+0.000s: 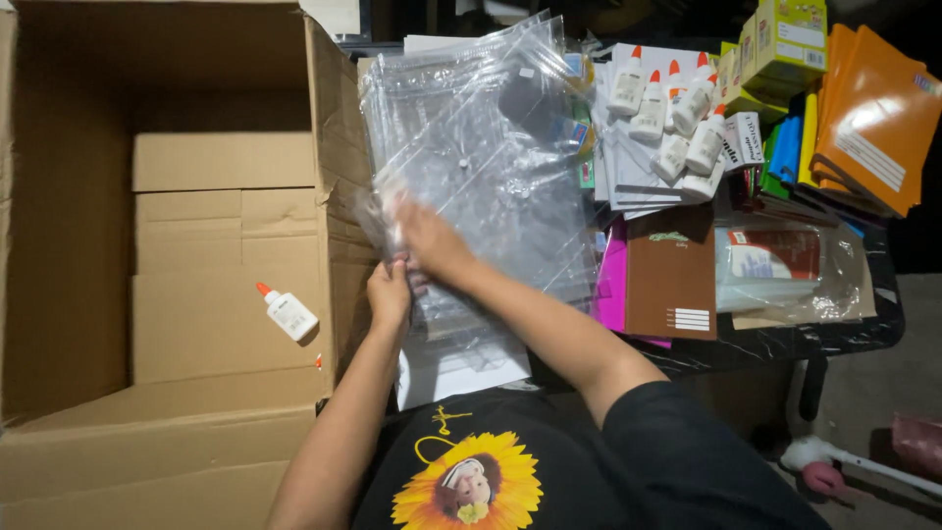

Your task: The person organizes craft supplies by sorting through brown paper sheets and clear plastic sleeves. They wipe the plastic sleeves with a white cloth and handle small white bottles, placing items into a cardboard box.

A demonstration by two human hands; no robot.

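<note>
The right hand (432, 240) lies partly under the clear plastic envelopes (481, 157), so its fingertips blur behind the glare. The left hand (390, 292) pinches the stack's edge, its fingers tucked out of sight. The cardboard box (59, 245) is cut off at the left and bottom edges. The orange notebooks (878, 118) run past the right edge. Under the glue bottles (672, 118), the white papers (638, 182) are mostly covered. The print on the brown notebook (672, 275) is too small to tell.

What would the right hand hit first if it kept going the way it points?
Probably just the clear plastic sleeves: the right hand already lies on them, fingers pointing up-left toward the box wall. Depth is unclear.
</note>
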